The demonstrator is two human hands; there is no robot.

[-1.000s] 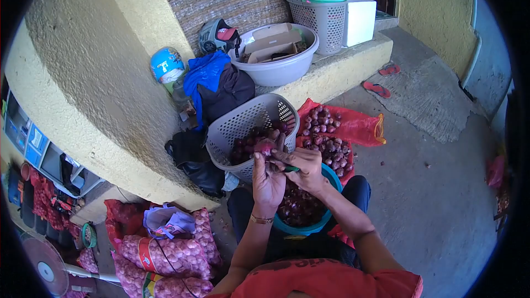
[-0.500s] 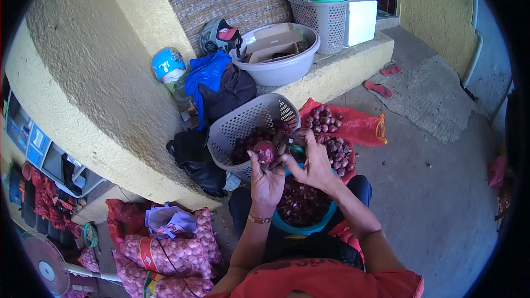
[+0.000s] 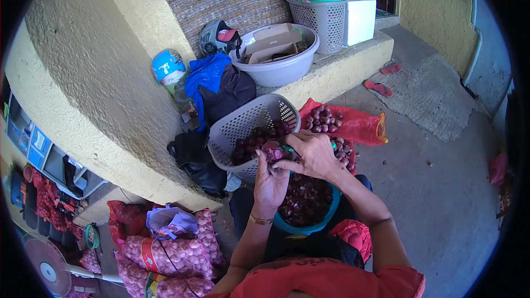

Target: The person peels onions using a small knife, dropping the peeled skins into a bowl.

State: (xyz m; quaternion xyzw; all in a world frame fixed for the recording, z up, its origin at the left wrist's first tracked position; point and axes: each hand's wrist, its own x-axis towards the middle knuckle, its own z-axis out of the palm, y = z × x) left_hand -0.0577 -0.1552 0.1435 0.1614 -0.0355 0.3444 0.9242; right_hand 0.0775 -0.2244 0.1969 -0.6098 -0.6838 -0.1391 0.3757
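Note:
My left hand [image 3: 269, 187] is closed around a red onion [image 3: 273, 150], held up over the near edge of the grey basket [image 3: 225, 129]. Close against it, my right hand [image 3: 316, 154] grips a small green-handled tool [image 3: 289, 148]; its blade or working end is hidden between the fingers and the onion. More red onions [image 3: 255, 144] lie in the basket. Below both hands, between my knees, a teal basin [image 3: 301, 230] holds dark red onion skins [image 3: 306, 201].
A red net sack [image 3: 359, 131] spills onions at the right. Filled net sacks [image 3: 165, 254] lie lower left. Behind the basket are a dark bag [image 3: 229, 91], a white tub [image 3: 276, 72] and a blue helmet [image 3: 167, 63]. Red flip-flops [image 3: 379, 89] lie further off.
My right hand has turned over, its back now facing up, and moved in against the onion. The onion has tilted in my left hand and is more covered by fingers.

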